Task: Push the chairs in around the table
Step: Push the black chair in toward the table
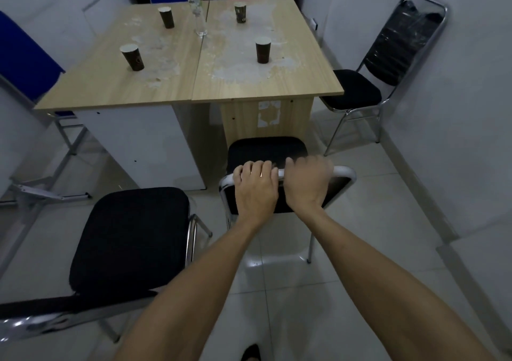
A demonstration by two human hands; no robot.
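A light wooden table (155,89) made of two joined tops stands ahead. In front of its right half is a black padded chair (266,150) with a chrome frame, its seat just short of the table's edge. My left hand (256,187) and my right hand (307,182) both grip the top bar of this chair's backrest, side by side. A second black chair (130,236) stands at the lower left, away from the table. A third black chair (357,88) sits at the table's right side, near the wall.
Several dark paper cups (133,56) and a clear plastic bottle (198,11) stand on the table. A blue chair (25,61) is at the left side. Grey walls close in on both sides. The floor is pale tile.
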